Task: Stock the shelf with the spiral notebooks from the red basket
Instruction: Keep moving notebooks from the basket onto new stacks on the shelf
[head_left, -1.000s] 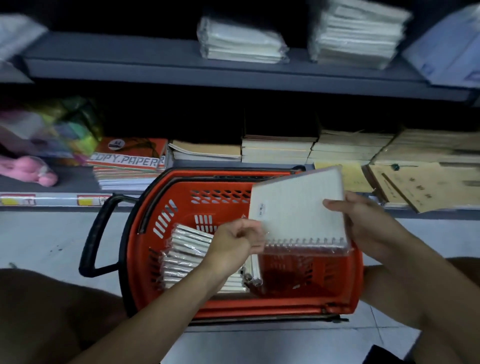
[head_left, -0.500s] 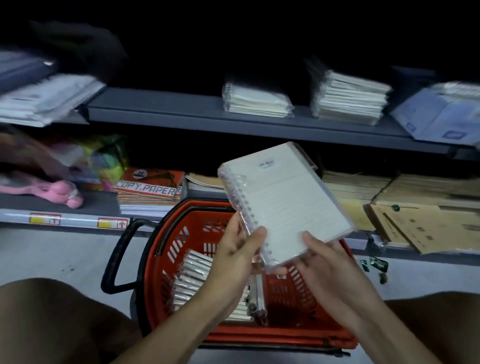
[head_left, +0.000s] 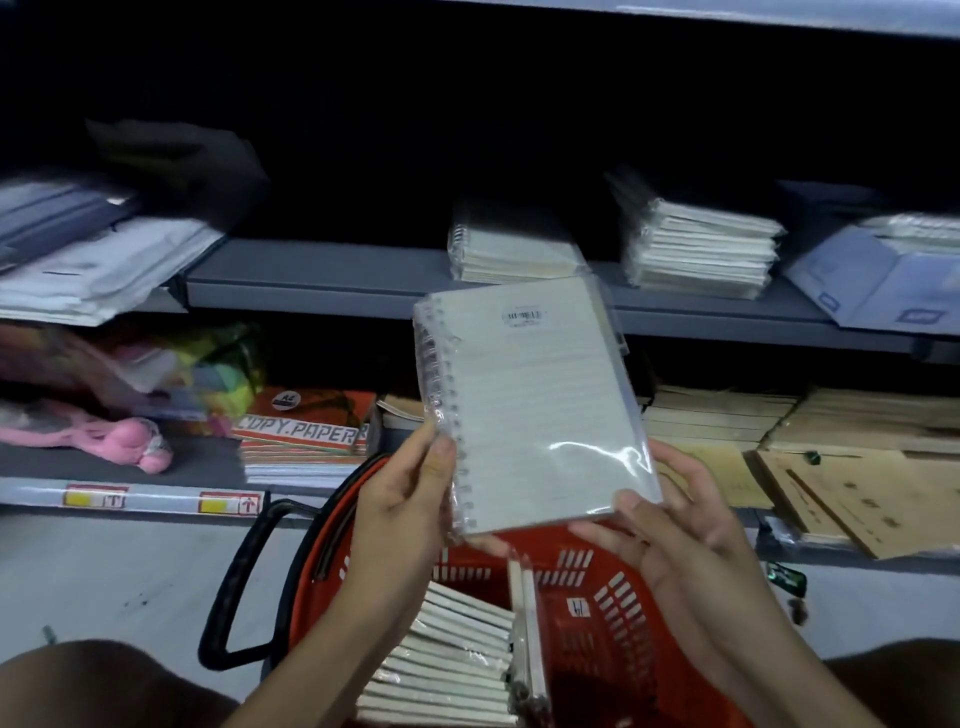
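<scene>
A plastic-wrapped spiral notebook (head_left: 535, 405) with a barcode sticker is held up above the red basket (head_left: 613, 623), its spiral edge to the left. My left hand (head_left: 410, 504) grips the spiral edge near the lower corner. My right hand (head_left: 670, 525) holds the lower right corner, thumb on the front, fingers behind. Several more wrapped notebooks (head_left: 457, 660) lie stacked in the basket, a few standing on edge. On the grey middle shelf (head_left: 322, 275) behind stand two stacks of like notebooks, a low one (head_left: 511, 249) and a taller one (head_left: 701, 249).
The basket's black handle (head_left: 234, 587) sticks out to the left over the floor. The bottom shelf holds copy paper packs (head_left: 306, 436), a pink toy (head_left: 130, 441) and brown paper stacks (head_left: 779, 421). White and blue packets (head_left: 883, 275) lie at the shelf's ends.
The notebook has been lifted out over the basket and turned from spiral-down to upright, spiral at left, rising toward the middle shelf. The view has tilted upward.
</scene>
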